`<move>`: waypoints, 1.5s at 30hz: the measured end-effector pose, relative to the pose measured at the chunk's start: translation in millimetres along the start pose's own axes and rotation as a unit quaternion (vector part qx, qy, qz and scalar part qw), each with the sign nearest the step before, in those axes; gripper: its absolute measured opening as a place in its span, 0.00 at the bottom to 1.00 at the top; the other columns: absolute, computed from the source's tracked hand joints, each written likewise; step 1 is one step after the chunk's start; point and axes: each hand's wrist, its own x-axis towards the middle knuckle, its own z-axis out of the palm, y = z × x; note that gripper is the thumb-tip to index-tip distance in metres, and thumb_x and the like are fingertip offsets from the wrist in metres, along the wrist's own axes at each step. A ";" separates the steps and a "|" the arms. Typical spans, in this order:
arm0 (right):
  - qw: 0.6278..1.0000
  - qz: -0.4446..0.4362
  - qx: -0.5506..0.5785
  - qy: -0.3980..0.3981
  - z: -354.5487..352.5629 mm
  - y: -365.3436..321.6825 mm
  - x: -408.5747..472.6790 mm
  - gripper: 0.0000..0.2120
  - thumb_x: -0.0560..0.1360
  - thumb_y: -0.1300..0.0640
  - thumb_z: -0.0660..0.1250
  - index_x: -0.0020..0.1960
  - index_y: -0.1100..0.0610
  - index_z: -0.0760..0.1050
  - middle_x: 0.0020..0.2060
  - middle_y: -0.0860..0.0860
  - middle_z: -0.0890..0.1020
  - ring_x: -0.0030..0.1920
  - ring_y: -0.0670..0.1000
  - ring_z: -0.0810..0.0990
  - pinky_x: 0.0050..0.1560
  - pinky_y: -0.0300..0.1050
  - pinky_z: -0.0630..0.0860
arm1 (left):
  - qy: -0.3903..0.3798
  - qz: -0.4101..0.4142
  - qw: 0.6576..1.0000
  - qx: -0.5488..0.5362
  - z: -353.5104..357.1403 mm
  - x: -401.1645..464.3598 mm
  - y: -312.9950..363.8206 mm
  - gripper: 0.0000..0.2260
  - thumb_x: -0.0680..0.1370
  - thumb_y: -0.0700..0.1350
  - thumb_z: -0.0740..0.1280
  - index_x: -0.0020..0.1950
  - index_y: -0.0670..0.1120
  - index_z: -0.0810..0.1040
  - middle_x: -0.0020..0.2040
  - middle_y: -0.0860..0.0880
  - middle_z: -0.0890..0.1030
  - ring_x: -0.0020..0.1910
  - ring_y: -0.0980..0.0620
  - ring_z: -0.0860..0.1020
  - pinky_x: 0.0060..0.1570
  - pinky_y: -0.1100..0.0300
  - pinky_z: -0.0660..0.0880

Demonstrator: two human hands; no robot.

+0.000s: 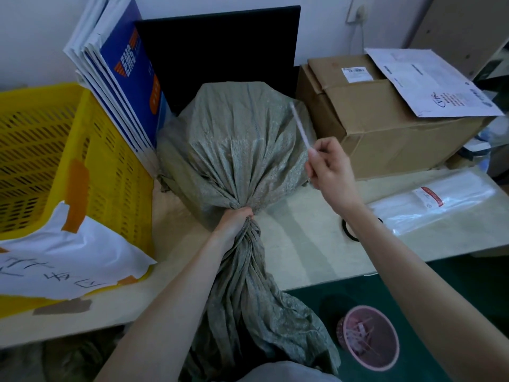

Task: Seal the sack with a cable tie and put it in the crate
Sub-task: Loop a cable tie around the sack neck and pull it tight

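Two bare hands work over a pale table (311, 238). The left hand (234, 220) has its fingers wrapped tight around the gathered neck of the sack (237, 150), a grey-green woven bag whose full body lies on the table, between the crate (68, 150) and a box (385, 128). Below the grip the loose mouth of the sack hangs twisted over the table's front edge, down toward the person's lap.

The right hand (329, 166) is raised just to the right of the sack, thumb and fingers pinched together on one end of a white tie (298, 125). The tie points up and away from the hand, slanting to the left across the sack's upper right side; whether it touches the cloth cannot be told.

The yellow slotted crate stands at the left end of the table, with a white sheet (66, 260) bearing handwriting draped over its near corner. A stack of blue and white folders (121, 67) leans against its far side. On the brown box lies a white envelope (429, 81). A clear packet (435, 202) lies on the table to the right of the right forearm. On the green floor below stands a pink basket (369, 337) with scraps in it
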 end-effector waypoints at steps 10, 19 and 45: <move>0.974 0.126 -0.153 -0.107 -2.0 38.4 -23.3 0.10 0.76 0.59 0.66 0.40 0.49 0.80 0.32 0.52 0.77 0.32 0.50 0.70 0.34 0.41 0.66 | 0.011 -0.014 0.999 -0.027 -2.9 -2.0 -3.2 0.09 0.72 0.40 0.65 0.32 0.45 0.72 0.31 0.45 0.73 0.31 0.47 0.73 0.33 0.61 0.67; 0.897 0.321 -0.200 -0.229 -5.2 79.3 -34.8 0.07 0.74 0.65 0.67 0.40 0.60 0.83 0.29 0.53 0.78 0.25 0.46 0.69 0.27 0.38 0.65 | 0.000 -0.024 0.998 -0.050 -1.6 -5.1 -2.3 0.08 0.74 0.42 0.66 0.35 0.44 0.72 0.33 0.45 0.74 0.31 0.49 0.75 0.31 0.62 0.68; 0.884 0.307 -0.224 -0.273 40.8 75.4 -12.0 0.04 0.71 0.63 0.70 0.42 0.61 0.84 0.27 0.55 0.74 0.24 0.51 0.65 0.27 0.41 0.61 | 0.031 0.013 0.997 -0.064 -0.3 -9.0 -9.9 0.05 0.71 0.45 0.70 0.43 0.46 0.84 0.37 0.53 0.84 0.37 0.55 0.81 0.30 0.68 0.73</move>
